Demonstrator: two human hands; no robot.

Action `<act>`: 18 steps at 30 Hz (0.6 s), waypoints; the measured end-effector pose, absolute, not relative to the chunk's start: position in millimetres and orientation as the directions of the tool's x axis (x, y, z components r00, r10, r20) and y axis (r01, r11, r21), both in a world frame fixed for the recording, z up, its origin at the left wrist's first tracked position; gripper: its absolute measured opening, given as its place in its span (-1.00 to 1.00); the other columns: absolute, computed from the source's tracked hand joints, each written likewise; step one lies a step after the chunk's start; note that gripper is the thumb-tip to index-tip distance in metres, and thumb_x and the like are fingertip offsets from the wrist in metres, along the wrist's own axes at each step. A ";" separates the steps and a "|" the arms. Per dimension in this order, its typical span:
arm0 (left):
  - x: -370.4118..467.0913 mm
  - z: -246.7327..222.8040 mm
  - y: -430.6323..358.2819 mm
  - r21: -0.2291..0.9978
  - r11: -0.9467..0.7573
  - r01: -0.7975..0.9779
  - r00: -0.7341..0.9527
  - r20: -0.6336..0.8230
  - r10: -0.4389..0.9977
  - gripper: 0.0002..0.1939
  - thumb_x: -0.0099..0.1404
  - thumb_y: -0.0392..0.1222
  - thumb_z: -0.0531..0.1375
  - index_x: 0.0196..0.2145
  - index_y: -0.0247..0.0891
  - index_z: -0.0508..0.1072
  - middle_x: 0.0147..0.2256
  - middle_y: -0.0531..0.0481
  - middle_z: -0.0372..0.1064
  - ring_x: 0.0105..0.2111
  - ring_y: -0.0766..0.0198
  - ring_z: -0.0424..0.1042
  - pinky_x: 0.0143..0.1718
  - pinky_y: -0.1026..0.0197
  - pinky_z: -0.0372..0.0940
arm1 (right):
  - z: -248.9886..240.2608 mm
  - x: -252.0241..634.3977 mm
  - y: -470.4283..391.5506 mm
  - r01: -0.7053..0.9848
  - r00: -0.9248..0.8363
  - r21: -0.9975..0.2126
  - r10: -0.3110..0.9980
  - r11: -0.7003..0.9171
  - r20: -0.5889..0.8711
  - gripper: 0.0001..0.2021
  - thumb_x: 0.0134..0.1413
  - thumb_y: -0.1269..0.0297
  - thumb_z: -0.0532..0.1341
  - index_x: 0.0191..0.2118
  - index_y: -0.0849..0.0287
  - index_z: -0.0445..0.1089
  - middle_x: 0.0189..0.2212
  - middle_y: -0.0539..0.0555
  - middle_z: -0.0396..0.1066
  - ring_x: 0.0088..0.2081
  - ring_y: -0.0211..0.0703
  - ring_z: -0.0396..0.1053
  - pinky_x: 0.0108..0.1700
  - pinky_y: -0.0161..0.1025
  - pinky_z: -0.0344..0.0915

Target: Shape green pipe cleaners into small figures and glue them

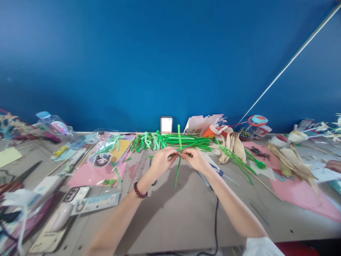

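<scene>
A fuzzy green pipe cleaner (179,137) stands roughly upright between my hands, over the middle of the table. My left hand (166,161) pinches it near its middle from the left, thumb and fingers pressed together. From the right, my right hand (196,160) pinches at the same spot, its fingertips almost meeting the left ones. What crosses the stem between the fingertips is too small to make out. Just behind the hands lies a bundle of straight green pipe cleaners (191,140). Left of that bundle is a row of twisted green pieces (149,140).
A clear ruler (140,167) and pink paper (80,176) lie left; a bottle (57,126) stands farther off. Dried husks (231,147), an orange cup (209,132) and pliers (259,153) are right. A black cord (216,220) runs frontward. Another person's hand (333,165) shows far right.
</scene>
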State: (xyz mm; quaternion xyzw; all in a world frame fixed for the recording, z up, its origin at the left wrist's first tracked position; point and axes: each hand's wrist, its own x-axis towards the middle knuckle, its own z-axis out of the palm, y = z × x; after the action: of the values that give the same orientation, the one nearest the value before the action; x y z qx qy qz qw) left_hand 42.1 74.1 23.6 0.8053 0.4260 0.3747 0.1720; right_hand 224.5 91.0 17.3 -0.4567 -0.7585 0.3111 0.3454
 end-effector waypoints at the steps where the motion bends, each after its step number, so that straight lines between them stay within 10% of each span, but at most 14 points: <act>1: 41.7 23.9 74.1 0.532 -0.605 0.592 0.390 0.468 0.793 -0.86 0.28 -0.24 0.08 -0.34 -0.22 0.44 -0.32 -0.03 0.45 -0.30 0.26 0.39 -0.29 0.23 0.21 | 17.3 224.7 90.4 0.480 -0.367 -0.783 0.901 0.395 0.230 -0.77 0.05 0.20 0.15 -0.53 0.17 0.40 -0.53 0.00 0.41 -0.43 -0.18 0.32 -0.35 -0.32 0.18; 8: 40.2 26.4 74.3 0.248 -0.710 0.659 0.533 0.512 0.674 -0.79 0.33 -0.29 0.01 -0.37 -0.23 0.42 -0.33 0.00 0.44 -0.29 0.28 0.37 -0.16 0.17 0.11 | 22.0 226.4 86.4 0.520 -0.471 -0.743 0.867 0.421 0.162 -0.78 0.04 0.24 0.14 -0.56 0.16 0.36 -0.60 -0.04 0.32 -0.50 -0.24 0.23 -0.42 -0.33 0.10; 18: 28.2 31.4 79.4 0.356 -0.620 0.699 0.293 0.649 0.702 -0.87 0.25 -0.16 0.12 -0.27 -0.20 0.42 -0.30 -0.03 0.45 -0.22 0.19 0.37 -0.10 0.10 0.14 | 36.7 227.3 83.9 0.271 -0.328 -0.962 0.943 0.029 -0.064 -0.73 -0.08 0.08 0.20 -0.42 0.22 0.41 -0.66 -0.08 0.22 -0.66 -0.36 0.14 -0.60 -0.36 0.10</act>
State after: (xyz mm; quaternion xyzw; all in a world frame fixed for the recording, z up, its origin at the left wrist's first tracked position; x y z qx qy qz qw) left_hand 28.2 79.4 31.4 0.8039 0.4356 0.4050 0.0019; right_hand 227.3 83.9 36.7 -0.4764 -0.6368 0.5084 0.3303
